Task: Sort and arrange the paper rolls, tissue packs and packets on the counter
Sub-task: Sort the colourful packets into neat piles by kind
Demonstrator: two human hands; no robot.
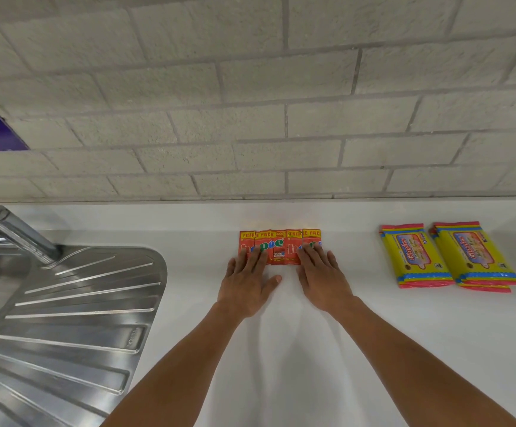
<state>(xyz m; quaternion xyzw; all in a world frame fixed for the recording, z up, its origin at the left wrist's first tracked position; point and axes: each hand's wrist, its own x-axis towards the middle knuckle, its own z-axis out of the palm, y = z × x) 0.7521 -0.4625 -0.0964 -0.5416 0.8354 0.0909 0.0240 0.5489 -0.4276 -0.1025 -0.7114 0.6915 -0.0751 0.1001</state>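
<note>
Packets (279, 246) lying in an overlapping red row on the white counter (342, 349), directly ahead of both hands, long axis of the row running left to right, parallel to the brick wall (250, 103). Left hand (247, 285) flat, straight fingers pressing the row's left end; right hand (321, 278) likewise flat on the right end, neither nearer. Both arms reaching forward, hands slightly apart, nothing gripped. Yellow tissue packs (447, 255) sitting well apart to the right; draining board (65, 303) lying to the left.
</note>
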